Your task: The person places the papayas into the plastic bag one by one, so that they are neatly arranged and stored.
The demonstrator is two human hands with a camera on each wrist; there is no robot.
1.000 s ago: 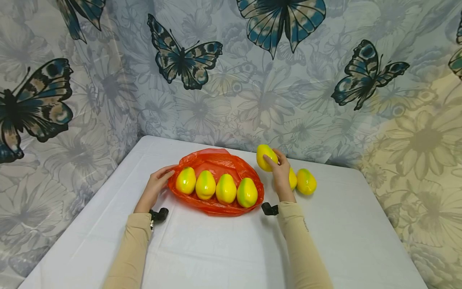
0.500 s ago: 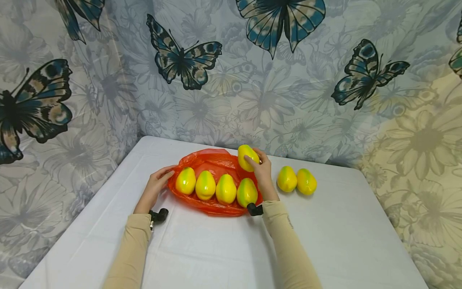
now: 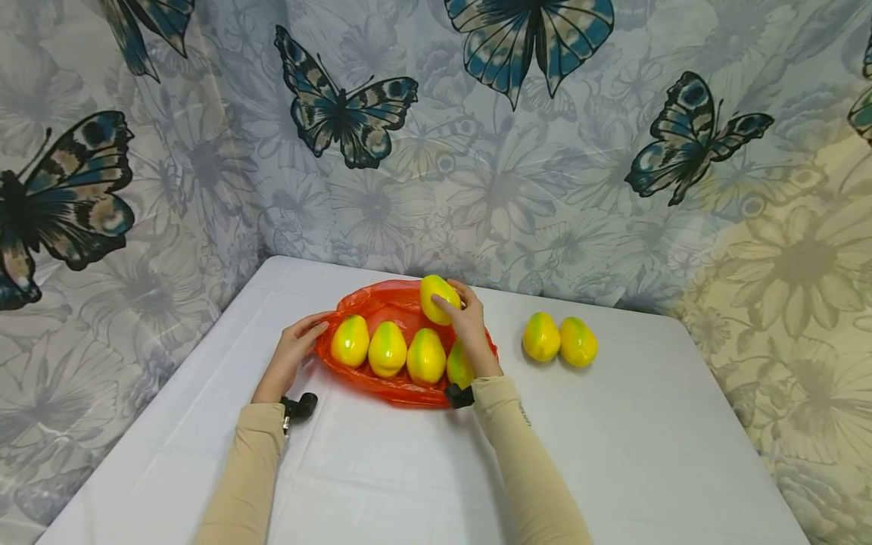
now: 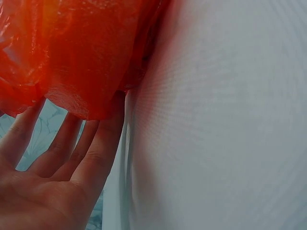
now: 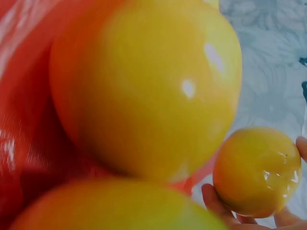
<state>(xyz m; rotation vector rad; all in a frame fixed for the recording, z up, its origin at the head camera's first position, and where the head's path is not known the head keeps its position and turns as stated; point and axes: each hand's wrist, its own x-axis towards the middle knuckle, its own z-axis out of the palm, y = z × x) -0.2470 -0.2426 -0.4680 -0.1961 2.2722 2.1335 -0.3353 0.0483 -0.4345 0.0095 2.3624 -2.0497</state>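
An open red plastic bag (image 3: 391, 393) lies on the table with several glossy yellow-green fruits (image 3: 387, 349) in a row inside; they are egg-shaped, somewhat like mangoes. My left hand (image 3: 289, 352) holds the bag's left rim. In the left wrist view its fingers (image 4: 98, 143) reach nearly straight to the bag, tips hidden behind the red film. Over the back right of the bag, my right hand (image 3: 466, 322) grips another yellow fruit (image 3: 436, 297) between thumb and fingers. That held fruit (image 5: 256, 172) is at the lower right of the right wrist view, behind larger, nearer fruits.
Two more yellow fruits (image 3: 541, 337) sit side by side on the white-covered table (image 3: 654, 424), right of the bag. A butterfly-patterned cloth (image 3: 504, 182) hangs behind the table. Black wrist cameras (image 3: 300, 406) sit on both wrists.
My right hand has moved left with its fruit, from beside the two loose fruits to over the bag. Its wrist now covers part of the rightmost bagged fruit. My left hand stays put.
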